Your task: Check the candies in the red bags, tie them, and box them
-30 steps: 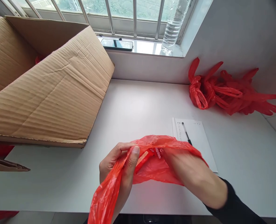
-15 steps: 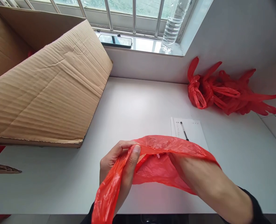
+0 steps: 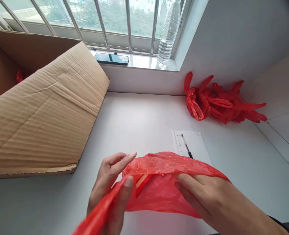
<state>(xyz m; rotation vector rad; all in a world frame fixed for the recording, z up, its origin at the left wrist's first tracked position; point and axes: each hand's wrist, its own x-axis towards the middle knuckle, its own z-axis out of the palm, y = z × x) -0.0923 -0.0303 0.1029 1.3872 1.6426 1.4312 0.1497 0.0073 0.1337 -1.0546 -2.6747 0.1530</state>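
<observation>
A thin red plastic bag [image 3: 156,202] is held just above the table with its mouth toward me. My left hand [image 3: 110,186] is at its left side, the thumb over the bag's handle strip and the index finger lifted off it. The strip runs down across the palm toward the bottom edge. My right hand [image 3: 203,192] reaches through the mouth from the right, fingers stretched out, with nothing visible in them; its fingertips are partly in shadow. Inside the bag at the left lies an orange-red object with a straight edge [image 3: 143,183], mostly hidden by the film.
A large open cardboard box [image 3: 44,120] takes up the left, with something red [image 3: 19,76] inside. Knotted red bags [image 3: 222,101] lie at the back right. Behind my bag are paper [image 3: 198,143] and a pen [image 3: 187,147]. A phone [image 3: 111,58] and bottle [image 3: 167,39] stand on the windowsill.
My right hand has drawn partly back out of the bag, so its fingers now show. My left index finger has lifted from the film. The view has tilted up and shifted right.
</observation>
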